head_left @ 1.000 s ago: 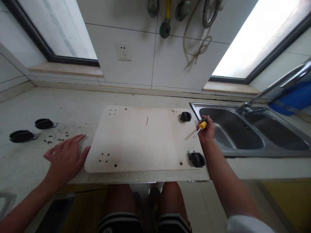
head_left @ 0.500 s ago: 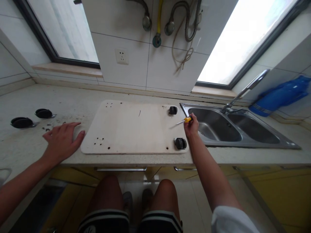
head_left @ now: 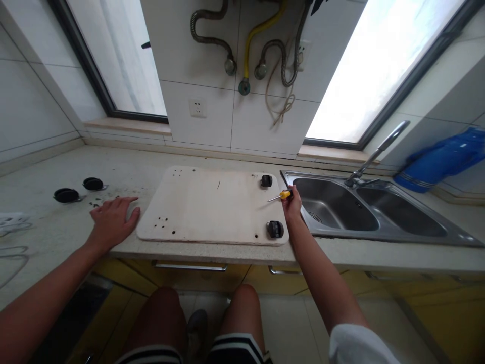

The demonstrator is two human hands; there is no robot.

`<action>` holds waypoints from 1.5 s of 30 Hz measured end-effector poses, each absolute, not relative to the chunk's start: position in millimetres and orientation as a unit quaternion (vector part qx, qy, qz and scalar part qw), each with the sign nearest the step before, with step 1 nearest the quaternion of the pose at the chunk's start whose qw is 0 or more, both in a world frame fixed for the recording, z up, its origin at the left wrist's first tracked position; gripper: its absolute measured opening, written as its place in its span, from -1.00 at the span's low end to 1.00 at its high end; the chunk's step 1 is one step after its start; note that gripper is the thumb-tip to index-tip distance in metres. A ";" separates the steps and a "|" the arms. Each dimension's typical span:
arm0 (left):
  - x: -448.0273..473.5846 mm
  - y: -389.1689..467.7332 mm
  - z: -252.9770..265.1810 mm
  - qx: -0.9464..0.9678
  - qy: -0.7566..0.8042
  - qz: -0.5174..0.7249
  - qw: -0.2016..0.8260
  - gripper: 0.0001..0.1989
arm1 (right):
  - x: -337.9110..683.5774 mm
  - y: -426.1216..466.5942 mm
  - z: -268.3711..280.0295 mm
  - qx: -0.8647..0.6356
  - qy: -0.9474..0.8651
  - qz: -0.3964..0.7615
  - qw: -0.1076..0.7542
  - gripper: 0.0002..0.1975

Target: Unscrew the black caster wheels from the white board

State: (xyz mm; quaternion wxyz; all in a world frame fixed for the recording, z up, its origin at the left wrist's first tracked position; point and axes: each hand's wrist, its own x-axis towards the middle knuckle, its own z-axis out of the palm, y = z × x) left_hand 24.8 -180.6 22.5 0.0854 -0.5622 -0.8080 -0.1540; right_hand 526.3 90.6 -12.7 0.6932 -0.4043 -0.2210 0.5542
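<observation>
My right hand (head_left: 291, 206) grips a screwdriver (head_left: 285, 194) by its yellow and black handle, the metal shaft pointing left above a white board (head_left: 212, 210). The board lies flat on the counter, with small holes near its corners. Two black casters stand on its right end, a far one (head_left: 266, 180) and a near one (head_left: 275, 229). My left hand (head_left: 113, 220) rests open on the counter, fingers spread, just left of the board. Beyond it lie two loose black casters (head_left: 66, 195), with small dark pieces (head_left: 96, 203), perhaps screws, close to my fingers.
A double steel sink (head_left: 335, 207) with a tall faucet (head_left: 379, 151) adjoins the board on the right. A blue item (head_left: 441, 156) lies behind the sink. White cables (head_left: 13, 253) show at the far left. Hoses (head_left: 248, 50) hang on the tiled wall.
The camera view has tilted up and swung slightly left, so more wall and the left cables show. My right hand keeps its hold on the screwdriver; my left hand still rests on the counter.
</observation>
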 end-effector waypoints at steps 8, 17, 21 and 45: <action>49.6 -181.7 10.1 -0.493 -0.826 -0.269 -0.039 -0.42 | 523.6 79.9 -8.8 -0.432 -0.241 0.511 0.703 -0.56; 52.2 -154.2 -2.8 -0.450 -0.831 -0.303 -0.119 -0.11 | 502.7 78.9 -1.0 -0.470 -0.264 0.454 0.709 -0.63; 30.5 -141.1 4.3 -0.429 -0.842 -0.305 -0.116 -0.11 | 474.4 92.8 0.5 -0.477 -0.273 0.450 0.704 -0.62; 233.3 -43.8 26.4 -0.821 -0.488 -0.297 0.003 -0.49 | 415.3 112.9 -15.8 -0.437 -0.281 0.517 0.680 -0.67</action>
